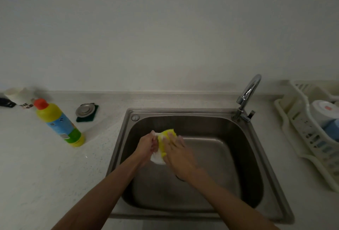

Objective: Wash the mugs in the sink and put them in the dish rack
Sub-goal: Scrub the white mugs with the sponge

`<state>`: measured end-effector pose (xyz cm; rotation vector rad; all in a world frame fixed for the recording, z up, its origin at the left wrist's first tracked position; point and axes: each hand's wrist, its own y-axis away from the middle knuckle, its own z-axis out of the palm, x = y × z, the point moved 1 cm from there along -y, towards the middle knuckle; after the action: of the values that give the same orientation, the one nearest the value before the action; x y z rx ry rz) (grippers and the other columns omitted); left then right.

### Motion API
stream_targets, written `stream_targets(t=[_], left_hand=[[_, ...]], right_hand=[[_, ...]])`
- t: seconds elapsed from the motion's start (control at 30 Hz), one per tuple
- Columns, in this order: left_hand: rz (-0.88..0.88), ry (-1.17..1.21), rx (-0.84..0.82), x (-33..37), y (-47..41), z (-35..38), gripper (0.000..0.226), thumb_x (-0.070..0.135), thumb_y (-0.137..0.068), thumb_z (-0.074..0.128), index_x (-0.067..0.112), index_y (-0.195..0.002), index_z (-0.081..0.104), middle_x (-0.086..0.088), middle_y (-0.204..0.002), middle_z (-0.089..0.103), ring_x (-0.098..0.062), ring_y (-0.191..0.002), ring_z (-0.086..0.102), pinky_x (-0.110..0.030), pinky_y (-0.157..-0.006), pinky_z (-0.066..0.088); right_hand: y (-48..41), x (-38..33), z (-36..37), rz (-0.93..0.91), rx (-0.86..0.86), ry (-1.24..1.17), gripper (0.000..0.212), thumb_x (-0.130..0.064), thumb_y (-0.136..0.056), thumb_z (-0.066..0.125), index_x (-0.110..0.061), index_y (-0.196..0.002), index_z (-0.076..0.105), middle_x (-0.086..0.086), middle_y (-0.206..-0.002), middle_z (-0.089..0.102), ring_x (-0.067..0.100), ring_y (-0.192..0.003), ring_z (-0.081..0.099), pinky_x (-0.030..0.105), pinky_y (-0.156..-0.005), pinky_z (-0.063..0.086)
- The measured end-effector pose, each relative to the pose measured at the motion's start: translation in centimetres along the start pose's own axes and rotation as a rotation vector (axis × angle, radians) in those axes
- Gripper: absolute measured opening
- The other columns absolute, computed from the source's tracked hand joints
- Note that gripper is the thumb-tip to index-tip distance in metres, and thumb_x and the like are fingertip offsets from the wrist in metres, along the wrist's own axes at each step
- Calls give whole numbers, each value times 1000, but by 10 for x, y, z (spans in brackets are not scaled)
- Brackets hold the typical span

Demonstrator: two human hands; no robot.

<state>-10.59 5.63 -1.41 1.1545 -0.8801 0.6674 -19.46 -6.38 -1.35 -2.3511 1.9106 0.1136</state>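
White mug held above sink basin, toward its left-rear part; hands and sponge cover most of it. Left hand: fingers curled round mug. Right hand: fingers fairly straight, slightly spread, pressing yellow sponge onto mug.

Faucet at sink's right-rear corner. Dish rack on table right of sink, white vessel inside. Detergent bottle and metal strainer left of sink.

Mug's long axis runs roughly near-to-far; mouth direction unclear.
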Motion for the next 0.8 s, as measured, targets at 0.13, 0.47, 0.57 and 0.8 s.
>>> stream_targets(t=[0.13,0.47,0.57,0.8], left_hand=[[-22,49,-2,1,9,3,46,26,-102,38,19,-57,38,5,-47,32,-9,-45,28,-23,-46,27],[18,288,2,11,19,0,48,23,-102,38,16,-55,38,5,-44,34,-6,-40,29,-18,-41,32],[30,292,-37,12,20,-2,54,25,-102,38,18,-49,40,5,-46,31,-7,-42,27,-20,-43,32],[101,258,-27,12,26,2,50,25,-103,36,18,-53,35,5,-46,29,-8,-43,24,-20,-42,29]], right_hand=[[5,1,1,39,-11,24,60,-40,-77,36,-9,-118,69,3,-122,67,23,-122,58,43,-97,48],[23,-22,3,511,175,-779,62,-44,-99,24,-9,-150,19,16,-136,51,29,-113,57,42,-94,48],[19,-23,-1,570,104,-983,64,-53,-101,19,-17,-154,12,2,-154,29,22,-137,36,42,-115,28],[-6,-10,-14,545,328,-1037,17,-36,-96,51,-27,-103,38,2,-110,50,18,-95,54,47,-81,52]])
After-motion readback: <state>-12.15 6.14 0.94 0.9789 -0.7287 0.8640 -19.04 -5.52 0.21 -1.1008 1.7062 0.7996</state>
